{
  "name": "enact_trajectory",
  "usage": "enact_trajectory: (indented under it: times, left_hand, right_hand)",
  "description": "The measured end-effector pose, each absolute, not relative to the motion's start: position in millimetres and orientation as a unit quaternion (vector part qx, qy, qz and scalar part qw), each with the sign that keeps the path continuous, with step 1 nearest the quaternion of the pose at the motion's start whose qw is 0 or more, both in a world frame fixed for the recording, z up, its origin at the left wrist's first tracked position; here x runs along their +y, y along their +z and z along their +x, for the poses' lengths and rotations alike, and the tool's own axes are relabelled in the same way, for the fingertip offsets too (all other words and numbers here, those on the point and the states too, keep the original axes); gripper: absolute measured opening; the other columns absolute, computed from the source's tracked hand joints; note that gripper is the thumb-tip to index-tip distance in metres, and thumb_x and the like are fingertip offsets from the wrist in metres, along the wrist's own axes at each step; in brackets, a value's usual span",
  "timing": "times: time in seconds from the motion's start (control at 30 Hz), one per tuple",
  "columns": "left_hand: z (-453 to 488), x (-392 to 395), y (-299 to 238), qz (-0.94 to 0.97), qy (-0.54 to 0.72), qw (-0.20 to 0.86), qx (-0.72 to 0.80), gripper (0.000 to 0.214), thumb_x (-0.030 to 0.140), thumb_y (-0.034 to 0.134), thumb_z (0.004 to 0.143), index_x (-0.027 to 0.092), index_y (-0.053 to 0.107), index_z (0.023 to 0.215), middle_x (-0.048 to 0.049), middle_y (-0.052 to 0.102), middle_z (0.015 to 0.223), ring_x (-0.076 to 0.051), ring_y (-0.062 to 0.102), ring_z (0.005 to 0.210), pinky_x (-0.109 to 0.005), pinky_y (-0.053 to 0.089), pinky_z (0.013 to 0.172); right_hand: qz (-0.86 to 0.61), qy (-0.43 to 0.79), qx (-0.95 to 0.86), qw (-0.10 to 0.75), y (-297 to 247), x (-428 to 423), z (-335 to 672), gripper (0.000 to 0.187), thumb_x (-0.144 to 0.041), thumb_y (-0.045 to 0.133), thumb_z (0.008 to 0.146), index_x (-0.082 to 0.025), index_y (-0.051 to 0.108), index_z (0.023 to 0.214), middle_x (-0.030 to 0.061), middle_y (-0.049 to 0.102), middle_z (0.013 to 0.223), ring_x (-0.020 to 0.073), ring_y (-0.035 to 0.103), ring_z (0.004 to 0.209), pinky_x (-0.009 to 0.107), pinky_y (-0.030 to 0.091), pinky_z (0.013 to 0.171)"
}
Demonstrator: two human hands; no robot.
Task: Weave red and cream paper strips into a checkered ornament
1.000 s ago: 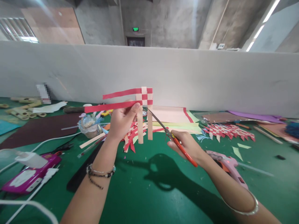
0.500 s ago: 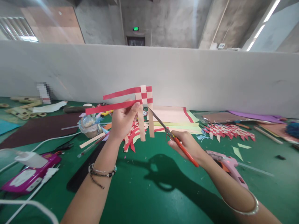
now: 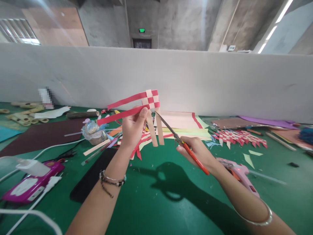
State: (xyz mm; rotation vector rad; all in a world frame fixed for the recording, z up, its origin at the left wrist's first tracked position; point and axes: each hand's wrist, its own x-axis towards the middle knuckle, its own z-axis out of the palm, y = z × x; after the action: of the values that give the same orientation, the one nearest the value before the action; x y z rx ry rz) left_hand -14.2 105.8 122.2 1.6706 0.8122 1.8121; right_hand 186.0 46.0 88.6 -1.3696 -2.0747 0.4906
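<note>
Woven paper [image 3: 150, 99] hangs in the air just left of and above the pale sheet [image 3: 179, 119], more tilted than a second ago: its red tails [image 3: 121, 114] now slope more steeply down to the left, and its two hanging pale strips [image 3: 159, 130] have swung right, toward the sheet. The left hand [image 3: 134, 126] has also shifted a little toward the sheet, while the scissors [image 3: 189, 151] have hardly moved.

Most of the left fingers are hidden behind the paper, and the right fingers are partly covered by the scissor handles. Both forearms run off the near edge, and an upright object [image 3: 46, 98] far left of the sheet is blurred into blocks.

The left hand pinches the weave's lower corner, thumb in front. The right hand [image 3: 202, 152], on the sheet's near right side, is closed around the scissors; their blades look together or nearly so, crossing before the sheet. Whether the tip touches the paper, I cannot tell.
</note>
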Motion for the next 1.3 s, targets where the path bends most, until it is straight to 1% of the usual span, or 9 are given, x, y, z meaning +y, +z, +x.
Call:
enact_trajectory:
  times: [0.13,0.23,0.4,0.63,0.9,1.03,1.13,1.2,1.3]
  left_hand:
    - [-14,106,122,0.615,0.671,0.273,0.312,0.036,0.05,0.055,0.078,0.018,0.054,0.061,0.005,0.04,0.042,-0.006,0.035,0.036,-0.02,0.03,0.036]
    - [-13,107,121,0.615,0.671,0.269,0.316,0.037,0.05,0.054,0.079,0.017,0.056,0.061,0.0049,0.039,0.042,-0.006,0.035,0.037,-0.02,0.03,0.036]
    - [-14,107,121,0.612,0.671,0.267,0.322,0.036,0.049,0.055,0.078,0.018,0.056,0.061,0.0054,0.038,0.041,-0.006,0.034,0.036,-0.019,0.029,0.036]
    - [-14,109,121,0.606,0.675,0.278,0.315,0.034,0.048,0.058,0.077,0.017,0.057,0.063,0.0057,0.038,0.041,-0.005,0.033,0.036,-0.019,0.028,0.035]
    - [-19,108,129,0.588,0.7,0.267,0.306,0.034,0.046,0.061,0.074,0.017,0.054,0.058,0.0058,0.04,0.042,-0.005,0.033,0.035,-0.02,0.027,0.035]
    - [-23,112,129,0.59,0.7,0.255,0.311,0.032,0.041,0.058,0.078,0.017,0.055,0.057,0.0055,0.04,0.041,-0.005,0.034,0.036,-0.02,0.028,0.037]
    - [-21,112,126,0.589,0.699,0.25,0.319,0.032,0.037,0.057,0.079,0.017,0.056,0.054,0.0048,0.041,0.043,-0.006,0.039,0.041,-0.018,0.033,0.042]
    - [-17,111,124,0.579,0.705,0.256,0.321,0.029,0.036,0.059,0.077,0.017,0.058,0.055,0.0032,0.05,0.049,-0.007,0.048,0.05,-0.018,0.04,0.05]
    - [-11,108,122,0.566,0.707,0.284,0.315,0.021,0.036,0.062,0.074,0.017,0.065,0.065,0.0006,0.062,0.064,-0.011,0.057,0.066,-0.02,0.045,0.063]
  right_hand:
    - [-0.515,0.178,-0.782,0.301,88,47,187,0.041,-0.054,0.046,0.076,-0.019,0.033,0.058,-0.0053,0.032,0.052,0.0073,0.025,0.048,0.021,0.022,0.046]
    - [-0.513,0.171,-0.785,0.303,86,48,189,0.041,-0.052,0.046,0.077,-0.019,0.032,0.057,-0.0058,0.03,0.051,0.0069,0.024,0.047,0.021,0.02,0.045]
    - [-0.513,0.168,-0.782,0.311,85,49,190,0.045,-0.056,0.046,0.077,-0.019,0.029,0.055,-0.0063,0.026,0.05,0.0066,0.021,0.048,0.021,0.019,0.045]
    - [-0.52,0.169,-0.78,0.304,85,50,191,0.047,-0.058,0.045,0.076,-0.02,0.028,0.055,-0.0065,0.026,0.049,0.0068,0.021,0.048,0.021,0.019,0.045]
    - [-0.527,0.16,-0.788,0.274,87,52,194,0.046,-0.057,0.045,0.077,-0.02,0.028,0.056,-0.0063,0.029,0.05,0.0071,0.024,0.048,0.021,0.021,0.045]
    - [-0.501,0.168,-0.813,0.246,90,51,198,0.04,-0.055,0.044,0.079,-0.02,0.032,0.064,-0.0051,0.035,0.056,0.0084,0.029,0.051,0.021,0.025,0.048]
    - [-0.478,0.167,-0.829,0.235,90,50,198,0.036,-0.054,0.043,0.08,-0.02,0.033,0.071,-0.003,0.041,0.063,0.0101,0.033,0.055,0.022,0.029,0.051]
    - [-0.474,0.155,-0.833,0.238,88,50,197,0.038,-0.056,0.041,0.08,-0.02,0.032,0.07,-0.0024,0.041,0.063,0.0108,0.033,0.055,0.023,0.029,0.053]
    - [-0.464,0.153,-0.837,0.247,86,50,195,0.041,-0.059,0.038,0.08,-0.021,0.031,0.068,-0.0028,0.039,0.061,0.0106,0.031,0.054,0.023,0.028,0.052]
